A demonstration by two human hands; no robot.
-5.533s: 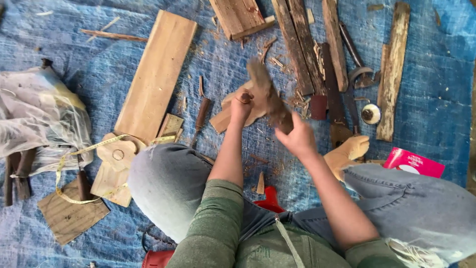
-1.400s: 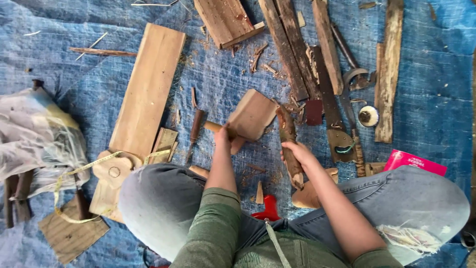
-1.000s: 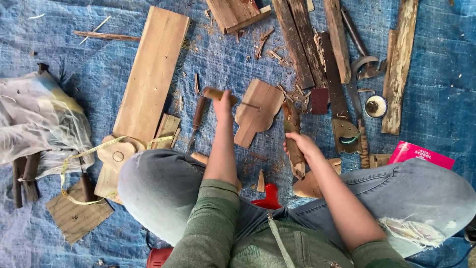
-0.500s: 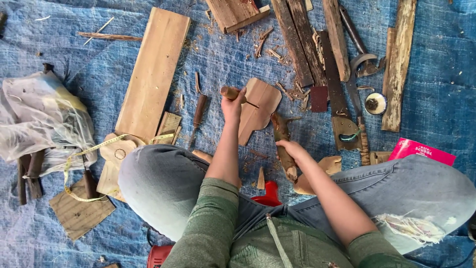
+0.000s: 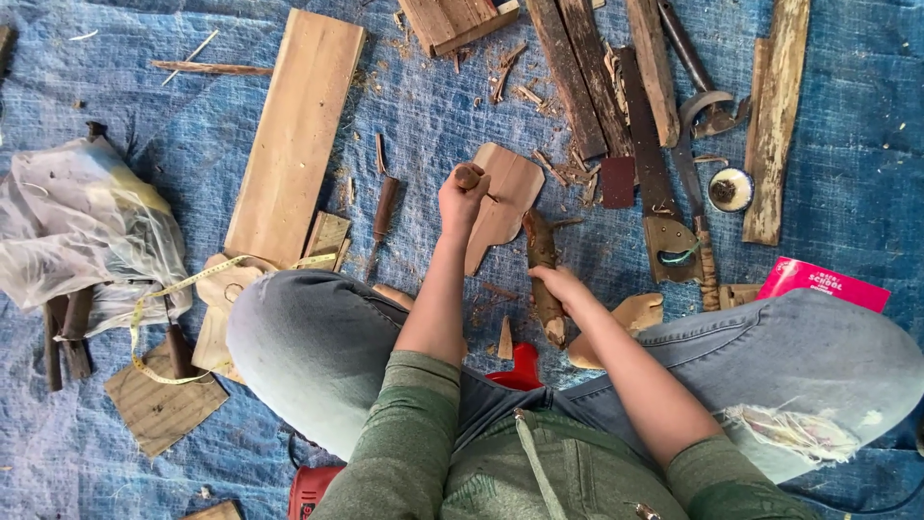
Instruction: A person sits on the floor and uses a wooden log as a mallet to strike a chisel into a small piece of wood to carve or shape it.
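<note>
Chisel [image 5: 469,179] in left grip [image 5: 460,200] over wood cutout [image 5: 502,202]; right grip [image 5: 561,286] clasps mallet [image 5: 543,276], planks [image 5: 616,87] beyond.

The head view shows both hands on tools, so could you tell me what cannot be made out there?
- Chisel tip: hidden by the left hand.
- Wooden mallet grip: covered by the right hand.
- Red tool: cut off by the bottom edge.
- Contents of the plastic bag: blurred by the plastic.

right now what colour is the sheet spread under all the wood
Blue, a woven tarp, seen in the head view.
</note>
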